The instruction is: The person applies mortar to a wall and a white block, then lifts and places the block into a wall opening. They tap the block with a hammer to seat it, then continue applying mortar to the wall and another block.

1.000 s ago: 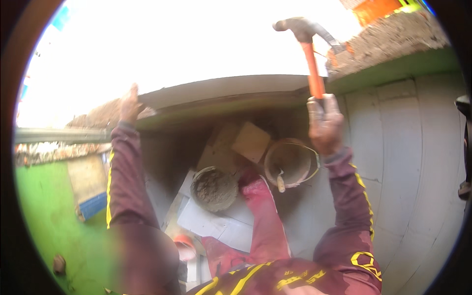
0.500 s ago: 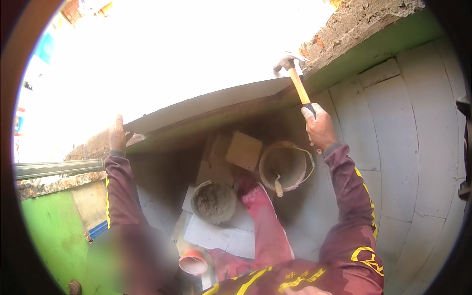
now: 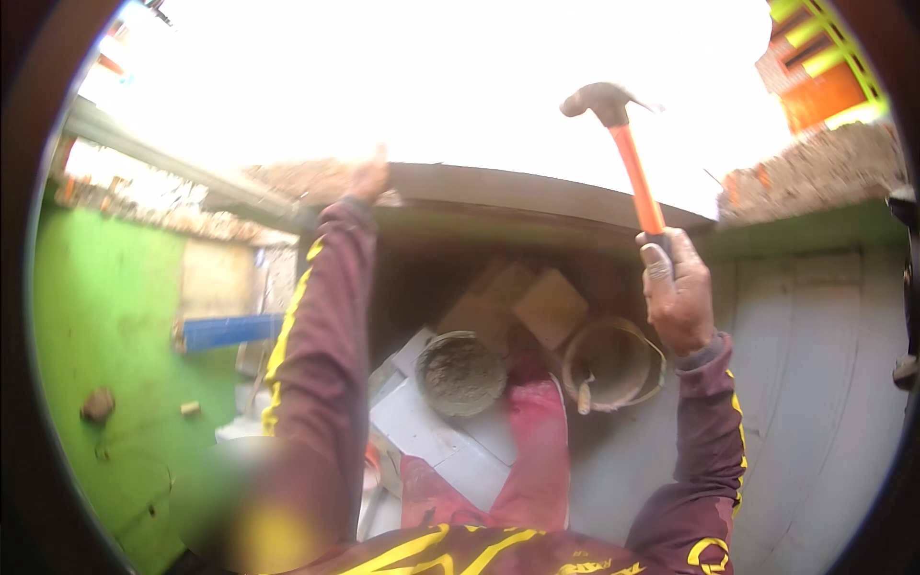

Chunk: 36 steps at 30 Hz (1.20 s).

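My right hand [image 3: 678, 292] is wrapped round the dark grip of a claw hammer [image 3: 637, 168] with an orange shaft. Its head stands raised against the bright opening, apart from the long grey slab [image 3: 537, 196] that spans the sill below. At the slab's left end is my left hand [image 3: 369, 179], close against the edge with one finger pointing up. Glare and blur hide how its other fingers lie, and whether they grip the slab cannot be made out.
Below the slab stand a bowl of wet mortar [image 3: 462, 374] and a bucket [image 3: 606, 350] with a trowel [image 3: 586, 393] in it. A square tile [image 3: 550, 307] lies between them and the wall. Broken masonry [image 3: 815, 177] edges the opening; a metal bar [image 3: 182, 158] crosses at left.
The view has turned, shifting the scene. The hammer head has lifted away from the slab's right end. My left hand remains by the slab's left end.
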Tool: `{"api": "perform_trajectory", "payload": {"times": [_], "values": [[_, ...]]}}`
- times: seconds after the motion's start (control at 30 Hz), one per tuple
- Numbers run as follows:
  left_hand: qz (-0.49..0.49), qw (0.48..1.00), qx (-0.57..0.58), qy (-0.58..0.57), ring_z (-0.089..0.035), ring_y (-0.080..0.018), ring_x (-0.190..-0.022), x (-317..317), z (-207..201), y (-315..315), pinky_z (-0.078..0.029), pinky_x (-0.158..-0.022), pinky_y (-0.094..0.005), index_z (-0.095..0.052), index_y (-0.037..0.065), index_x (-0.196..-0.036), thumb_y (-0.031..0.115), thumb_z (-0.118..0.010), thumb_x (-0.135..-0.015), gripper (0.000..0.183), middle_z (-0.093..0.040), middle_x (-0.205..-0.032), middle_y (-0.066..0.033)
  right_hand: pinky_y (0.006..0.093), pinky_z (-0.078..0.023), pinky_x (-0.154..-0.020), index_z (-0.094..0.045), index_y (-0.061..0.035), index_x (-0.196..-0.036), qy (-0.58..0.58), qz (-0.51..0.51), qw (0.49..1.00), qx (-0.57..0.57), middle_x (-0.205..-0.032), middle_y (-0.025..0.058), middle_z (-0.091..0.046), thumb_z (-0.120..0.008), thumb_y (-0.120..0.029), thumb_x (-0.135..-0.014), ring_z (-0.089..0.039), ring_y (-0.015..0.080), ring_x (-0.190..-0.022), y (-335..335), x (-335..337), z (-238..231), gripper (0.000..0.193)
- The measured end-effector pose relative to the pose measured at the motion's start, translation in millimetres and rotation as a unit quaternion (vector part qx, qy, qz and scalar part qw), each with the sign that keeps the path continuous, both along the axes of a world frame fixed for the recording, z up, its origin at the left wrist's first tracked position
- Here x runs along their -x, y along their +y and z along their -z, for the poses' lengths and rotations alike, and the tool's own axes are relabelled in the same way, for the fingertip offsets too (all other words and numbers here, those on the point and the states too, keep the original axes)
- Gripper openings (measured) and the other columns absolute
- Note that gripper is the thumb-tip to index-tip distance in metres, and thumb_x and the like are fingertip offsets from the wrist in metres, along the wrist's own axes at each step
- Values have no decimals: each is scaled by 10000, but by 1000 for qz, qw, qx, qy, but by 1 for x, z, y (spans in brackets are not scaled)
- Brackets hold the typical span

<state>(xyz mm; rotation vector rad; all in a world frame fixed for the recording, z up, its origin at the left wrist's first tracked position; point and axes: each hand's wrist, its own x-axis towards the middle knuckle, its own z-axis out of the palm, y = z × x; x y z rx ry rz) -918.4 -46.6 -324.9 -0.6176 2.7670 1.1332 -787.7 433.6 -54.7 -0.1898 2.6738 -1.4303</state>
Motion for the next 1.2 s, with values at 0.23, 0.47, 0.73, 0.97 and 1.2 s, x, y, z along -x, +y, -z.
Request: {"api": "perform_trajectory", "payload": {"times": [0.23, 0.47, 0.73, 0.97, 1.2], "values": [[-64, 987, -144, 33, -499, -364, -1340, -16, -61, 40, -409, -1121, -405, -416, -41, -1485, 557, -351, -1056, 739, -489, -1492, -217, 410, -492, -619, -575, 31, -1096, 86, -152, 978, -113, -786, 248, -636, -584, -201, -1015, -647, 430, -710, -93, 45, 31, 246], [-78, 987, -141, 14, -478, -360, -1375, -21, -73, 46, -377, -1140, -395, -526, -51, -1402, 607, -349, -1032, 776, -525, -1414, -314, 375, -498, -634, -606, 12, -1104, 50, -77, 988, -121, -772, 181, -662, -569, -207, -1026, -648, 270, -670, -99, 40, 25, 236], [-3, 984, -53, 172, -617, -199, -739, -14, -59, 42, -526, -742, -404, -601, -35, -1324, 590, -366, -1046, 724, -637, -779, -113, 445, -492, -645, -586, 7, -1049, 14, -145, 975, -165, -798, 254, -627, -564, -208, -1013, -647, 411, -714, -92, 39, 47, 219], [-37, 988, -92, 117, -559, -139, -653, -15, -62, 42, -566, -811, -352, -673, -21, -1111, 718, -415, -972, 795, -583, -701, -53, 295, -490, -637, -634, -2, -1109, -127, 7, 992, 22, -795, 38, -630, -616, -136, -991, -596, 125, -693, -36, -107, 94, 180], [-106, 969, -219, 36, -505, -120, -646, -23, -42, 26, -556, -763, -343, -518, 149, -785, 851, -476, -850, 707, -471, -678, -2, 253, -385, -384, -611, -39, -1152, -499, 177, 844, 85, -638, -19, -525, -569, -230, -1038, -461, 61, -439, -41, -270, 124, 225]]}}
